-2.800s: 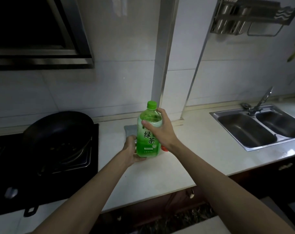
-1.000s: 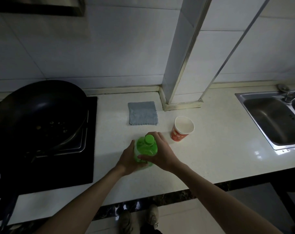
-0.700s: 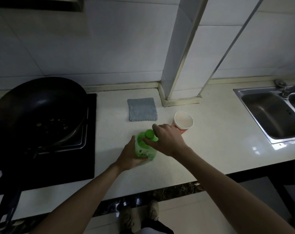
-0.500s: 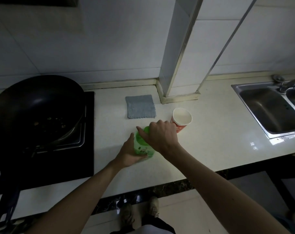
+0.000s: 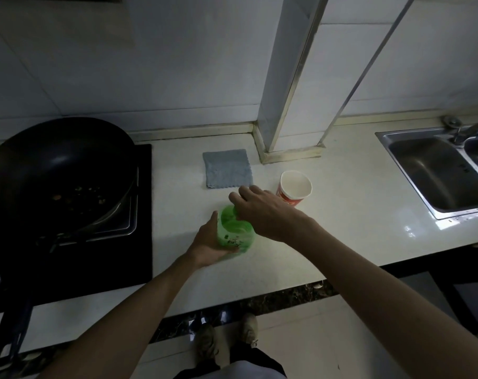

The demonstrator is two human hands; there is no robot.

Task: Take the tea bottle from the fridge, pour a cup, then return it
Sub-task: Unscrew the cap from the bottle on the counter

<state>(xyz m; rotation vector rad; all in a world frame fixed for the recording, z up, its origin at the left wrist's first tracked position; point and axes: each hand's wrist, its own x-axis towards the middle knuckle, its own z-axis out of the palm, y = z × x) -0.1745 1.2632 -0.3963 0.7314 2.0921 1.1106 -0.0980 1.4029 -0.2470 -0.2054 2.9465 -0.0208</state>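
The green tea bottle [image 5: 233, 231] stands upright on the white counter [image 5: 341, 236], seen from above. My left hand [image 5: 209, 242] grips its body from the left side. My right hand [image 5: 259, 210] sits over the top with fingers curled round the cap, which is mostly hidden under them. A red and white paper cup [image 5: 296, 188] stands open and upright just to the right of my right hand, apart from the bottle.
A folded grey cloth [image 5: 227, 168] lies behind the bottle. A black wok [image 5: 60, 173] sits on the dark stove [image 5: 139, 242] at left. A steel sink [image 5: 437, 170] with a tap is at right. A tiled pillar [image 5: 287, 105] rises behind the cup.
The bottle was set down on the counter. My right hand shifted from its shoulder up onto the cap and has turned over it, while my left hand keeps holding the body.
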